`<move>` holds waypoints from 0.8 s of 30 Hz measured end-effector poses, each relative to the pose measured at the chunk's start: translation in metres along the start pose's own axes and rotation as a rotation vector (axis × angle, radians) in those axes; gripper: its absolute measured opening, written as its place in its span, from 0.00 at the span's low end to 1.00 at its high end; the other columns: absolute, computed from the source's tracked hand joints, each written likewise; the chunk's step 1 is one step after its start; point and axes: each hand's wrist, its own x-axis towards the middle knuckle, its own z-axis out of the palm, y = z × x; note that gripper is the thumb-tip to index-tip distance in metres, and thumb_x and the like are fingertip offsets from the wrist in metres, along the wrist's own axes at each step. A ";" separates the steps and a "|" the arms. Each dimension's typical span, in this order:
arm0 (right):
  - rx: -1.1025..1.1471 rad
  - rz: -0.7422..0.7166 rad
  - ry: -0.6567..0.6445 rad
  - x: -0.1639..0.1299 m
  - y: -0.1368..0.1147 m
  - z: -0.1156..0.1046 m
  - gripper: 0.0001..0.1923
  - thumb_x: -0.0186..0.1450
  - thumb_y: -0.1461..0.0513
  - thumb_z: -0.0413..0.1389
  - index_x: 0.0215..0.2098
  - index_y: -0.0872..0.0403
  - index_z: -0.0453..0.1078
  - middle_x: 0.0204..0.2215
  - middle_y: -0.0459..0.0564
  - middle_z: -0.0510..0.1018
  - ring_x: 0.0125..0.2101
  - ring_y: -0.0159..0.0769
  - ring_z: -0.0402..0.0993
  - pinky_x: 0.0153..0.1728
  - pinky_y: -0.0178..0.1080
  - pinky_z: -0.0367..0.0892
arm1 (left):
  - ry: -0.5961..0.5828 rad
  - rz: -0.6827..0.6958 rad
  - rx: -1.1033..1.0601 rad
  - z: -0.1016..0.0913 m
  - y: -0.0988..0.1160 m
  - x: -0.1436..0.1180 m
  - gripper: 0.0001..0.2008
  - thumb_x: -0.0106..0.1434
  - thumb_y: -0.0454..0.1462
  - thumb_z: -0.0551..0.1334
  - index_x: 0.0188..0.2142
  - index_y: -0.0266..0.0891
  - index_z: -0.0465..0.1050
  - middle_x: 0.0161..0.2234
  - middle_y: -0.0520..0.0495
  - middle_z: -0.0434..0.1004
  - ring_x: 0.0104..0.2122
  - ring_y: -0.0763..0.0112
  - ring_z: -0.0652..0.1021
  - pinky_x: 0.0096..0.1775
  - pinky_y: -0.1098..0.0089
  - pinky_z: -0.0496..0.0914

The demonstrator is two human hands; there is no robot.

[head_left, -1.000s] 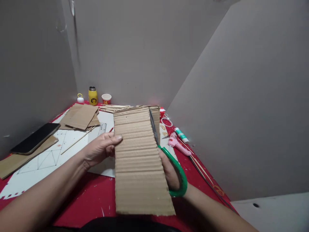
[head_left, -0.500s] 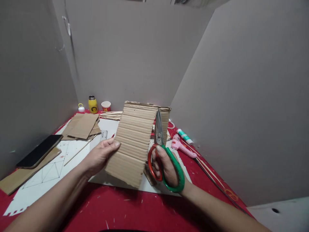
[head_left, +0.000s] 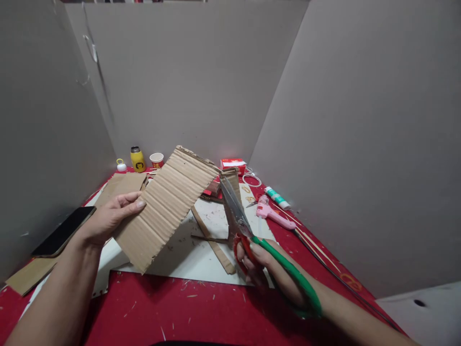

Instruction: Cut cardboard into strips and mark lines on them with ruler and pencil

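The left hand [head_left: 120,214] is pinching one corrugated cardboard sheet [head_left: 169,204] by its left edge, the thumb pressing on the ribbed face and the other fingers mostly hiding behind it. The sheet is tilting in the air above the tabletop [head_left: 187,312], its top corner leaning away. The right hand [head_left: 262,262] is gripping one pair of scissors [head_left: 234,206], its fingers curling around the two handle loops, one red and one green. The blades are pointing up toward the sheet's upper right corner, where one cardboard offcut [head_left: 231,181] is hanging beside them; whether it is still joining the sheet, I cannot tell.

Below, one narrow cardboard strip [head_left: 219,254] is lying across the white paper [head_left: 180,259]. On the left, one smartphone [head_left: 65,230] is resting on one cardboard piece [head_left: 30,278]. At the back, one yellow bottle [head_left: 137,159], one white cap [head_left: 121,166], one paper cup [head_left: 156,160] and one red box [head_left: 232,166] are standing or lying. On the right, one pink glue gun [head_left: 273,215] is lying just beside one white-and-green glue stick tube [head_left: 277,198], with at least two rubber bands [head_left: 246,190] sitting nearby.
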 end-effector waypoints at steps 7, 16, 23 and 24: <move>-0.281 -0.132 -0.099 -0.005 -0.026 -0.006 0.27 0.71 0.41 0.45 0.28 0.51 0.63 0.23 0.45 0.66 0.24 0.33 0.60 0.26 0.36 0.63 | 0.043 -0.010 0.021 -0.004 0.006 -0.008 0.20 0.56 0.45 0.72 0.46 0.39 0.82 0.34 0.47 0.86 0.32 0.60 0.84 0.33 0.70 0.76; -0.278 -0.184 -0.091 -0.013 -0.013 -0.023 0.23 0.64 0.41 0.55 0.34 0.52 0.72 0.27 0.47 0.71 0.27 0.36 0.65 0.30 0.37 0.68 | 0.155 -0.013 0.027 -0.011 0.006 -0.011 0.31 0.50 0.45 0.74 0.52 0.32 0.78 0.35 0.40 0.85 0.35 0.50 0.83 0.35 0.59 0.75; 0.096 -0.472 0.375 -0.023 -0.068 -0.024 0.17 0.61 0.44 0.63 0.35 0.46 0.76 0.27 0.48 0.75 0.27 0.38 0.72 0.30 0.40 0.71 | 0.074 -0.045 0.053 -0.008 0.008 -0.024 0.26 0.52 0.43 0.71 0.47 0.28 0.80 0.28 0.44 0.83 0.30 0.54 0.83 0.33 0.60 0.74; 0.084 -0.485 0.368 -0.019 -0.080 -0.021 0.16 0.59 0.45 0.65 0.32 0.46 0.76 0.27 0.48 0.75 0.26 0.38 0.71 0.30 0.41 0.72 | 0.043 -0.053 0.056 -0.008 0.008 -0.025 0.25 0.52 0.43 0.71 0.47 0.28 0.80 0.28 0.44 0.83 0.30 0.54 0.83 0.32 0.61 0.74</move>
